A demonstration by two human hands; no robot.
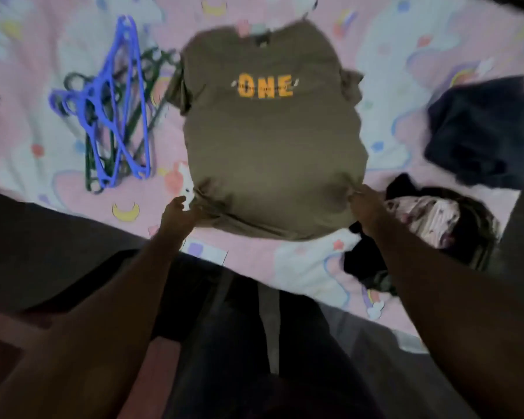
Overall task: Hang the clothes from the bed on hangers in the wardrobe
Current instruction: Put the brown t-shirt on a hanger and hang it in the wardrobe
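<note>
An olive-brown T-shirt [270, 140] printed with "ONE" in orange lies spread flat on the pink patterned bed [384, 46], its collar at the far end. My left hand [179, 214] grips the hem at its near left corner. At the near right corner my right hand [366, 207] pinches the hem. A heap of blue and dark green hangers [112, 107] lies on the bed to the left of the shirt.
A dark navy garment [481, 131] is bunched at the right of the bed. Nearer, on the right, lies a pile of black and pink floral clothes [430, 225]. The bed's near edge runs diagonally in front of my legs.
</note>
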